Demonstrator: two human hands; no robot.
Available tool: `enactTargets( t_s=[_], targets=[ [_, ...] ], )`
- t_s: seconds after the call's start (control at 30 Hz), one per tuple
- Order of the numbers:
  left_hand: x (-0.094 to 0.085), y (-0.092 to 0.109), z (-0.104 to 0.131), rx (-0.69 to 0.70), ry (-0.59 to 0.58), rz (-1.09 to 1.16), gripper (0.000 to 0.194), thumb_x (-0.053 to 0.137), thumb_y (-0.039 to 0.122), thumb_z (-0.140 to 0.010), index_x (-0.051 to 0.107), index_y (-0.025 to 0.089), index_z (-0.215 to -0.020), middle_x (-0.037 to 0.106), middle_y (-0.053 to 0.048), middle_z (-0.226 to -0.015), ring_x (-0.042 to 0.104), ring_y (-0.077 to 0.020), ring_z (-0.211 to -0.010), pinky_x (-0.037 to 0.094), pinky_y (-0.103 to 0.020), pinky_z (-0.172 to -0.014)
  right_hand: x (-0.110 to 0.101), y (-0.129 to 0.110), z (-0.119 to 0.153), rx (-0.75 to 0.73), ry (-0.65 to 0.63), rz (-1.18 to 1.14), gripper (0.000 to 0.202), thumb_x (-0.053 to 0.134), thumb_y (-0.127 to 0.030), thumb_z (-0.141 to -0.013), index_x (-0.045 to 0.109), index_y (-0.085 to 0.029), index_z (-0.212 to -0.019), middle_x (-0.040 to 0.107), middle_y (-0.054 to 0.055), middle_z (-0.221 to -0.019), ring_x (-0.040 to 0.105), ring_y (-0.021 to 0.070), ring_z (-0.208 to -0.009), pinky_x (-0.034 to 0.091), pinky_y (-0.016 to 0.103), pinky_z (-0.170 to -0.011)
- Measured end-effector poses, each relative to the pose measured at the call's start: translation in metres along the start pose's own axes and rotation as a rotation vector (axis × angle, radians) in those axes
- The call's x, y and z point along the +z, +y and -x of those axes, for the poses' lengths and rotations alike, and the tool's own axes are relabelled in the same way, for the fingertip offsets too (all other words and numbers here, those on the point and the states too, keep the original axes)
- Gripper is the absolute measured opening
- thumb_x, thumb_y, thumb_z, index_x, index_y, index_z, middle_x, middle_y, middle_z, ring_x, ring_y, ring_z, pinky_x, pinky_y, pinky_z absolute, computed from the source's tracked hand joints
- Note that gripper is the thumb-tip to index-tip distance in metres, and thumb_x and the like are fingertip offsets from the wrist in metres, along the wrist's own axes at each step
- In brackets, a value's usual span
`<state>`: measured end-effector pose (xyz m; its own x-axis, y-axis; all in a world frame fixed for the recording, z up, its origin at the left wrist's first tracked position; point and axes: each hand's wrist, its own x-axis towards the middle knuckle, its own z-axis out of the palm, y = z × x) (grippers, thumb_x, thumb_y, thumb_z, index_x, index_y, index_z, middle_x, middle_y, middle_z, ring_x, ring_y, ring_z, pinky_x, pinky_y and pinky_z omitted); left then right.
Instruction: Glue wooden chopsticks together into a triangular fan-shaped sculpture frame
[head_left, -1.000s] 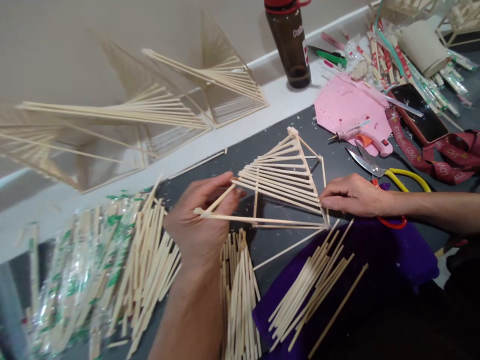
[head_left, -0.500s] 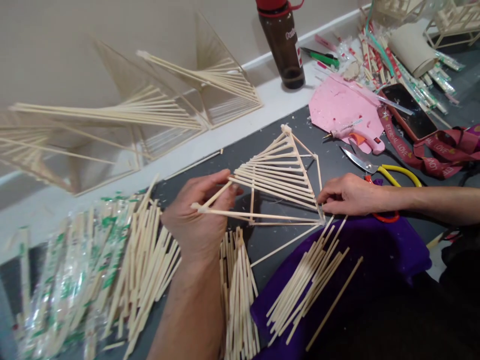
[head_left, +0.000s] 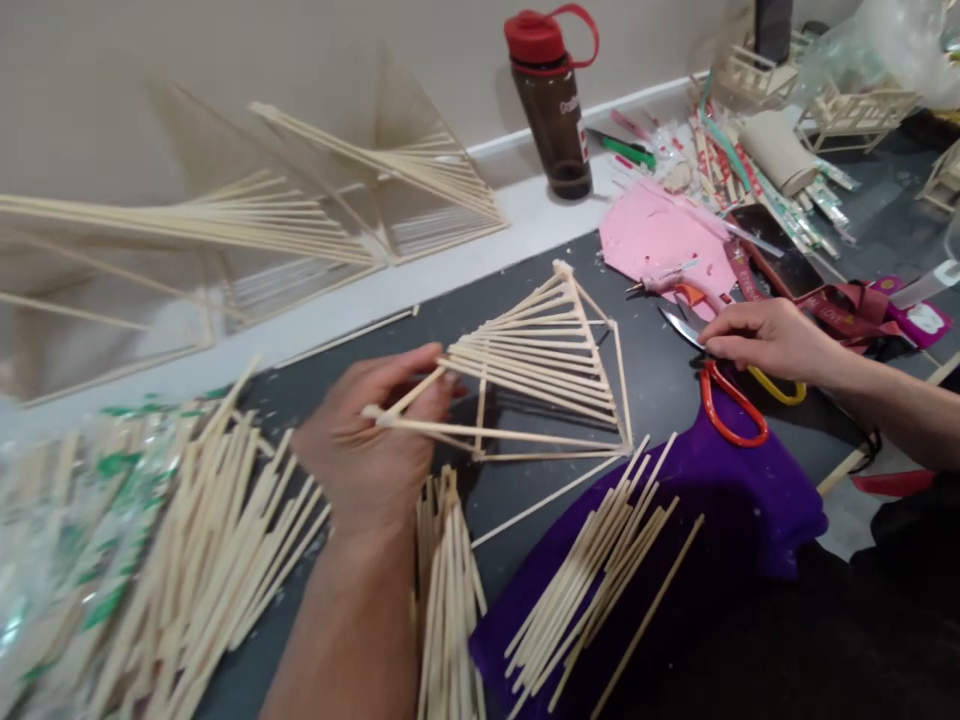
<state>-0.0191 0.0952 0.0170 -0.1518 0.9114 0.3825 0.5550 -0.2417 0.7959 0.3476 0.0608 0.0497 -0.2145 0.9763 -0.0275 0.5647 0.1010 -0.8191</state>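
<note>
My left hand [head_left: 375, 430] is closed on the left end of a stick frame [head_left: 540, 375], pinching it near a joint between thumb and fingers. The frame is made of thin wooden chopsticks, with a fan of sticks across its upper side and its right corner low over the dark table. My right hand [head_left: 765, 338] has its fingers closed at the pivot of a pair of scissors [head_left: 733, 405] with one red and one yellow handle. The scissors still lie on the table, blades pointing left. Behind them rests a pink glue gun [head_left: 701, 292].
Loose chopsticks [head_left: 217, 540] and wrapped ones [head_left: 97, 560] lie at left; more sticks [head_left: 592, 570] rest on purple cloth [head_left: 750, 500]. Finished stick frames [head_left: 300, 225] stand by the wall. A bottle [head_left: 551, 120], a phone [head_left: 776, 250] and a pink sheet [head_left: 660, 235] are at the back.
My right hand has left the frame's right corner and moved right and up to the scissors. The left hand keeps its hold on the frame. The view has shifted slightly right.
</note>
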Motion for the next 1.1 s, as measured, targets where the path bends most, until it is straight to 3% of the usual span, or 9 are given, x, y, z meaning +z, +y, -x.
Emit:
enactTargets(
  t_s=[0.17, 0.3, 0.5, 0.7, 0.93, 1.1],
  targets=[
    [0.004, 0.007, 0.0, -0.003, 0.045, 0.111, 0.025, 0.082, 0.03, -0.074, 0.08, 0.021, -0.097, 0.075, -0.001, -0.09, 0.066, -0.0106, -0.064, 0.057, -0.026, -0.056, 0.032, -0.012, 0.003, -0.09, -0.178, 0.037, 0.015, 0.062, -0.025, -0.083, 0.076, -0.02, -0.08, 0.073, 0.003, -0.079, 0.066, 0.0149, -0.071, 0.048, 0.027, -0.068],
    [0.007, 0.007, 0.001, 0.049, 0.089, 0.123, 0.024, 0.081, 0.026, -0.072, 0.08, 0.023, -0.096, 0.074, 0.001, -0.089, 0.066, -0.0085, -0.061, 0.057, -0.024, -0.056, 0.061, -0.031, -0.002, -0.143, -0.309, 0.065, 0.016, 0.06, -0.022, -0.085, 0.075, -0.017, -0.088, 0.071, 0.004, -0.084, 0.064, 0.0127, -0.074, 0.047, 0.024, -0.069],
    [0.009, 0.005, 0.001, 0.097, 0.078, 0.126, 0.022, 0.079, 0.024, -0.074, 0.08, 0.023, -0.097, 0.074, 0.001, -0.087, 0.065, -0.0067, -0.056, 0.054, -0.021, -0.051, 0.079, -0.045, -0.012, 0.063, -0.431, -0.052, 0.018, 0.062, -0.023, -0.084, 0.059, -0.015, -0.069, 0.058, -0.003, -0.063, 0.056, 0.0071, -0.055, 0.039, 0.02, -0.054],
    [0.007, 0.007, 0.001, 0.098, 0.06, 0.111, 0.021, 0.079, 0.024, -0.076, 0.079, 0.023, -0.096, 0.073, 0.001, -0.088, 0.064, -0.0056, -0.054, 0.054, -0.02, -0.052, 0.083, -0.049, -0.015, 0.126, -0.413, -0.061, 0.019, 0.063, -0.024, -0.084, 0.058, -0.015, -0.068, 0.055, -0.005, -0.057, 0.052, 0.0066, -0.052, 0.036, 0.02, -0.052],
    [0.005, 0.008, 0.005, 0.07, 0.02, 0.066, 0.018, 0.075, 0.028, -0.08, 0.079, 0.024, -0.097, 0.072, 0.001, -0.088, 0.069, -0.0109, -0.065, 0.057, -0.022, -0.053, 0.087, -0.051, -0.016, 0.11, -0.263, 0.047, 0.022, 0.072, -0.024, -0.076, 0.055, -0.017, -0.064, 0.057, -0.004, -0.058, 0.048, 0.0064, -0.053, 0.034, 0.021, -0.053],
    [0.005, 0.006, 0.006, 0.064, 0.007, 0.04, 0.019, 0.075, 0.03, -0.081, 0.079, 0.024, -0.099, 0.072, 0.0, -0.09, 0.067, -0.0098, -0.061, 0.055, -0.02, -0.05, 0.091, -0.045, -0.015, 0.095, -0.287, -0.003, 0.02, 0.068, -0.027, -0.079, 0.059, -0.016, -0.064, 0.059, -0.003, -0.056, 0.051, 0.0068, -0.051, 0.035, 0.02, -0.051]
  ],
)
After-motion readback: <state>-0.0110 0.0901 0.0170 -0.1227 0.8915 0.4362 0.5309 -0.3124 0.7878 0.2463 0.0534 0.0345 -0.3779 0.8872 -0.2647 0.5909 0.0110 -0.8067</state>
